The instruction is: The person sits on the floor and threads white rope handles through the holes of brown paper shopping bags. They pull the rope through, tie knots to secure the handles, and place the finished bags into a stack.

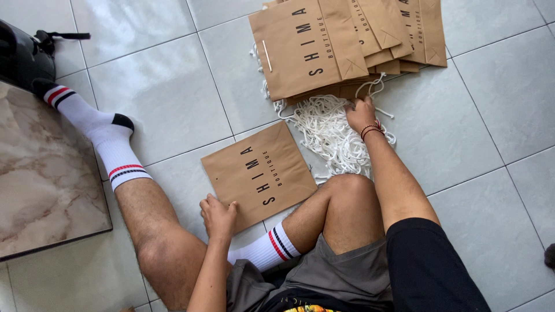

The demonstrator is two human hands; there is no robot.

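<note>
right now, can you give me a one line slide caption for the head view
Seated on floor tiles, left hand holds a flat brown paper bag while right hand reaches into white cords.

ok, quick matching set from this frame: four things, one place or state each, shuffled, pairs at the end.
1. left hand
2. right hand
3. bag stack
4. sock

a. in the white cords
b. fanned out at top of frame
c. on the lone flat bag
d. white with red and black stripes

Pairs: 1-c, 2-a, 3-b, 4-d
</note>
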